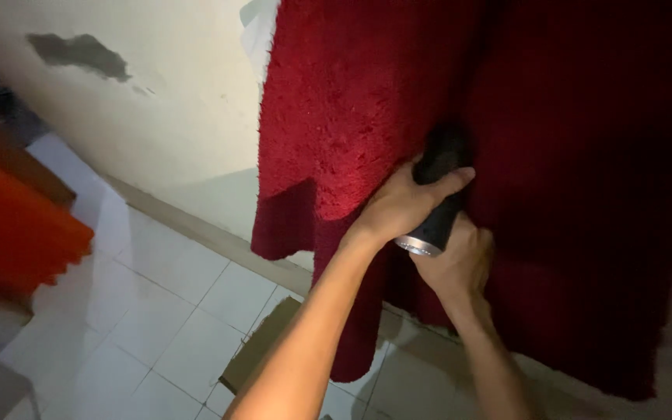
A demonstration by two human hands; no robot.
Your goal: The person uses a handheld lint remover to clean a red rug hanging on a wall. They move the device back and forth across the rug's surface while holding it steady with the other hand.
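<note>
A shaggy dark red rug (351, 117) hangs against the wall and reaches nearly to the floor. A black cylindrical tool (439, 214) with a silver end cap is pressed against the rug's pile; its upper end is blurred. My left hand (398, 206) wraps around the upper part of the tool, fingers over its top. My right hand (456, 264) grips the tool from below, near the silver cap. Both forearms rise from the bottom edge of the view.
A cream wall (173, 101) with a grey patch of peeled paint (79, 53) stands behind the rug. White floor tiles (157, 311) lie below. An orange block-shaped object (9, 225) sits at the left. A flat brown cardboard piece (262, 346) lies on the floor under my left arm.
</note>
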